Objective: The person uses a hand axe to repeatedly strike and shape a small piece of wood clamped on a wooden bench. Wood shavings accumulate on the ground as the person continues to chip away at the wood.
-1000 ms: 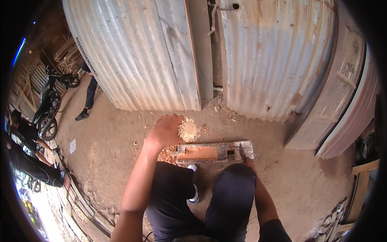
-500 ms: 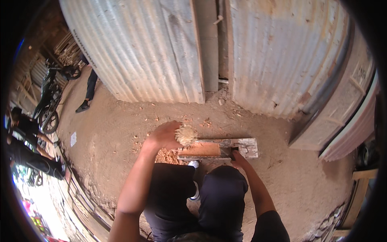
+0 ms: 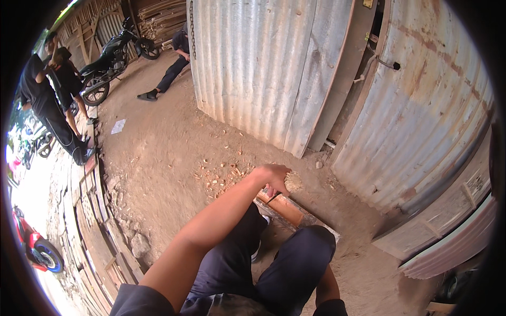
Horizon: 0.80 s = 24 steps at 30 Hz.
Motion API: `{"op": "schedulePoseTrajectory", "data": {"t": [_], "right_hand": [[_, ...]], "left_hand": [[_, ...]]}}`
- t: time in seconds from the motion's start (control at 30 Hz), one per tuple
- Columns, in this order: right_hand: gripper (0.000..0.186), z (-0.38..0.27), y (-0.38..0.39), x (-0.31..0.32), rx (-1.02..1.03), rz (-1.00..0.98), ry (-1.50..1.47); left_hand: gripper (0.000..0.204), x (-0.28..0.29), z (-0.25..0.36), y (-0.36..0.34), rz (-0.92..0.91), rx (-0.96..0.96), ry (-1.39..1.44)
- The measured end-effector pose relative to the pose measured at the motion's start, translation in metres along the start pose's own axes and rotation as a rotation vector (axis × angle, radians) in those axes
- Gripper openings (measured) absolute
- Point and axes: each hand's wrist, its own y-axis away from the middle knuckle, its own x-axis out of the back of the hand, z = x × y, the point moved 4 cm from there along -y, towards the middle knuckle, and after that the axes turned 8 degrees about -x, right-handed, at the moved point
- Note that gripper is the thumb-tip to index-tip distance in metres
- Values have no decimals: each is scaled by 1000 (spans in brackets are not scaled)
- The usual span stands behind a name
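My left hand [image 3: 271, 175] reaches over the far end of a low wooden block [image 3: 287, 211] with a reddish-orange face. Its fingers are bent round a bristly, pale straw-coloured bundle [image 3: 295, 182]; whether this is a brush or loose fibres is unclear. Under that hand, a pinkish, finger-like shape and a thin dark edge [image 3: 273, 198] show close to the block. My right forearm [image 3: 328, 284] disappears behind my right knee [image 3: 311, 245], which hides the right hand. Part of the block's near end is also behind this knee.
Wood shavings [image 3: 224, 181] lie on the dirt ground left of the block. Corrugated metal panels [image 3: 253, 73] stand ahead, with leaning boards [image 3: 437, 221] to the right. Stacked planks [image 3: 89, 226] line the left. Several people [image 3: 50, 105] and a motorcycle [image 3: 113, 60] are farther off.
My view has swung left, so the block looks slanted. My left hand still has the pale bundle, now over the block's far end. The right hand, earlier at the block, has gone behind my knee.
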Motion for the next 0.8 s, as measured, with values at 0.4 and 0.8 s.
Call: {"op": "schedulePoseTrajectory", "data": {"t": [0.4,0.8], "right_hand": [[33,21,113,90,86,246,-718],[27,-137,204,126,-40,203,-668]], "left_hand": [[63,-7,43,-42,-152,-94,29],[92,-2,27,-91,-106,-215,-271]]}}
